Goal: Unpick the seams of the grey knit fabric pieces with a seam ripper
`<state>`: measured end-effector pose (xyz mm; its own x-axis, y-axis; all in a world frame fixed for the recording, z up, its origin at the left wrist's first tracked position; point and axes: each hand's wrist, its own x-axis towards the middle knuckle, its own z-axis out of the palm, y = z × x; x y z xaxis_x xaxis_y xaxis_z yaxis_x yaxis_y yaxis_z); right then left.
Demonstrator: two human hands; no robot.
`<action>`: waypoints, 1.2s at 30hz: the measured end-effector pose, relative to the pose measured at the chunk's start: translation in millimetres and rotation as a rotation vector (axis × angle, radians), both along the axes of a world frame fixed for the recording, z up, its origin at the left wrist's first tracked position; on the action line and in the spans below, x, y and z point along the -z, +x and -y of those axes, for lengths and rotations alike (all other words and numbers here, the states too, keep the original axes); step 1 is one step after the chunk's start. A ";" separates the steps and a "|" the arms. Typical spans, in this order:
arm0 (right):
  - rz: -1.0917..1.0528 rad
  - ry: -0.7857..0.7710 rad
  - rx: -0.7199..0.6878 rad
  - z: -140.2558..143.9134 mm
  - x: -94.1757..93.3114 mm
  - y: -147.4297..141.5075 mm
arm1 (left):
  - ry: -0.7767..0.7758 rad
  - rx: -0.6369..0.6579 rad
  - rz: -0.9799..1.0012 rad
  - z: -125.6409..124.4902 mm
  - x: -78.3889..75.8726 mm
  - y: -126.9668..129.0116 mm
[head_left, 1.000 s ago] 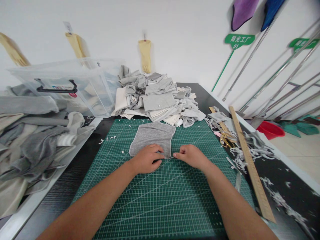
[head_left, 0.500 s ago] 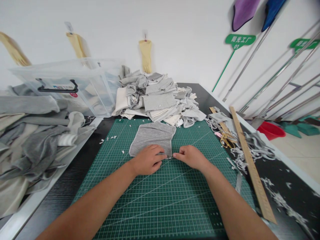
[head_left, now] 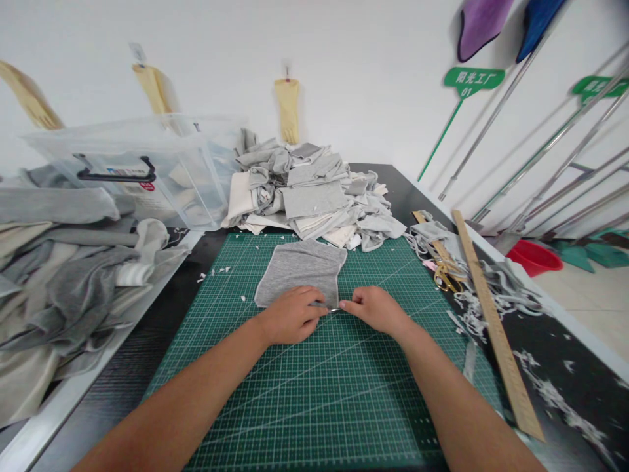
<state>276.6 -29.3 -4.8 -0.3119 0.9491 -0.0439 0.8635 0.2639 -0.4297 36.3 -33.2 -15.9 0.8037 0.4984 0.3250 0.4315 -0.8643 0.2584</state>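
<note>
A grey cloth piece (head_left: 302, 272) with pale stitched edges lies flat on the green cutting mat (head_left: 314, 406). Over its near edge, my left hand (head_left: 295, 314) is closed on a slim metal tool (head_left: 335, 311) that looks like tweezers, its tip pointing right. My right hand (head_left: 376, 309) is closed in a pinch at the cloth's near right corner, right by the tool's tip. What sits between those right fingertips is too small to make out.
Behind the mat rises a heap of grey and white cloth pieces (head_left: 314, 200). A clear plastic bin (head_left: 196, 177) and more cloth (head_left: 73, 295) are at left. To the right lie a wooden ruler (head_left: 496, 321), gold-handled scissors (head_left: 445, 278) and thread scraps (head_left: 472, 311).
Both hands keep nearly the same place and the cloth lies as before. The metal tool between the hands has tilted slightly.
</note>
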 end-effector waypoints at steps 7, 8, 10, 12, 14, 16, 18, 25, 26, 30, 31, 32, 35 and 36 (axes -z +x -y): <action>0.006 0.009 0.005 1.1 -0.3 -1.2 | -0.003 -0.004 0.022 0.3 -0.8 -0.5; 0.008 0.008 0.006 1.1 -0.4 -1.3 | -0.002 -0.005 0.023 0.4 -0.8 -0.4; 0.010 0.007 0.009 1.2 -0.5 -1.9 | -0.001 -0.003 0.025 0.4 -0.6 -0.3; 0.017 0.008 0.013 1.5 -0.7 -2.7 | -0.001 -0.002 0.030 0.3 -0.2 -0.2; 0.023 0.009 0.012 1.9 -1.2 -3.6 | -0.004 -0.003 0.036 0.1 -0.1 -0.2; 0.024 0.008 0.011 2.6 -2.1 -4.5 | -0.009 -0.003 0.037 -0.1 -0.4 -0.2; 0.025 0.003 0.013 3.3 -3.2 -5.1 | -0.014 -0.002 0.032 -0.2 -0.8 -0.1; 0.049 -0.008 0.024 4.4 -4.1 -7.0 | -0.062 -0.011 0.059 -1.5 0.2 0.6; 0.051 -0.007 0.023 4.3 -3.7 -7.3 | -0.069 -0.014 0.061 -1.6 0.4 0.7; 0.075 -0.007 0.040 4.1 -2.9 -9.3 | -0.074 -0.013 0.047 -1.8 0.4 0.5; 0.083 -0.009 0.049 4.1 -2.9 -9.8 | -0.072 -0.013 0.042 -1.7 0.2 0.4; 0.089 -0.011 0.056 4.2 -3.1 -10.2 | -0.069 -0.013 0.036 -1.5 -0.1 0.3; 0.083 -0.015 0.054 3.9 -4.2 -9.5 | -0.061 -0.011 0.022 -0.6 -1.5 0.7; 0.072 -0.019 0.047 3.5 -4.6 -8.5 | -0.059 -0.010 0.018 -0.3 -1.9 1.0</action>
<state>268.1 -32.9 -0.2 -0.2620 0.9615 -0.0832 0.9038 0.2143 -0.3703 37.3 -32.9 -13.9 0.7929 0.5251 0.3091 0.4350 -0.8431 0.3163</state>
